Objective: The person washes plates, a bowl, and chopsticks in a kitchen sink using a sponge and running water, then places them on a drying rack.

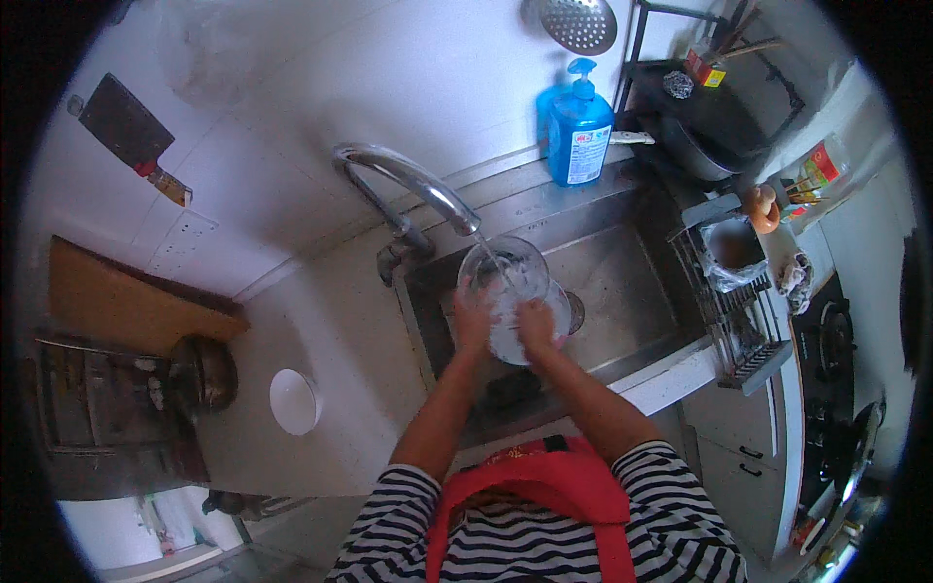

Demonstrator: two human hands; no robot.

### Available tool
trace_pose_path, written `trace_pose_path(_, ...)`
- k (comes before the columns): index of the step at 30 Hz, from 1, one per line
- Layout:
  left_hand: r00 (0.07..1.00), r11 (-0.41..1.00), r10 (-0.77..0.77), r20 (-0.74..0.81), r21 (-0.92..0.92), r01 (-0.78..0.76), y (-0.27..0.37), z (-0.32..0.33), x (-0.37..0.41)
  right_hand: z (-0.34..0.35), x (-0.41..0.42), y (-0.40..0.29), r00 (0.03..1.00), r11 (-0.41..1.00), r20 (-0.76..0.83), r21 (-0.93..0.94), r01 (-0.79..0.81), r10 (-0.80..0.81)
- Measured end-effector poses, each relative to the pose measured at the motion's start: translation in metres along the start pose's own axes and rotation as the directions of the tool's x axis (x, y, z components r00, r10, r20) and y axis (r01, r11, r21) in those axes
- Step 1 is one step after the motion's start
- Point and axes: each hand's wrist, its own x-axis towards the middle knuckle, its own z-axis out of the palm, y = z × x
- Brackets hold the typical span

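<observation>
A clear bowl (539, 256) is tilted under a stream of running water in the sink. My left hand (474, 317) grips its near left side, while my right hand (536, 322) is on its near right rim. Both hands are slightly blurred, and the fingers are partly hidden. Beneath them, a whitish, see-through vessel (508, 348) is partly covered by my hands and the bowl. The water falls from a chrome faucet (408, 178) arching in from the left.
A steel sink (619, 280) surrounds the work. Behind it stands a blue pump bottle (579, 138). A white bowl (294, 402) rests on the left counter, near a metal pot (208, 373). Rightward are a dish rack (754, 364) and a gas stove (824, 364). A cleaver (127, 120) hangs on the wall.
</observation>
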Motion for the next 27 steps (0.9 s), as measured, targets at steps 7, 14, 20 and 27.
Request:
trace_pose_path(7, 0.986, 0.991, -0.096, 0.140, 0.102, 0.082, 0.011, -0.017, 0.003, -0.040, 0.032, 0.004, 0.866, 0.843, 0.487, 0.414, -0.345, 0.115)
trace_pose_path(14, 0.598, 0.328, 0.658, 0.459, 0.540, -0.775, 0.025, -0.020, 0.001, -0.056, 0.040, 0.017, 0.851, 0.813, 0.494, 0.561, -0.154, -0.180)
trace_pose_path(20, 0.486, 0.222, 0.691, 0.535, 0.483, -0.847, 0.043, -0.013, -0.005, -0.082, 0.044, -0.005, 0.814, 0.826, 0.150, 0.052, 0.561, -0.562)
trace_pose_path(27, 0.485, 0.176, 0.461, 0.743, 0.459, -0.871, 0.051, -0.009, -0.019, -0.116, 0.050, -0.031, 0.689, 0.647, 0.266, -0.235, 0.725, -0.675)
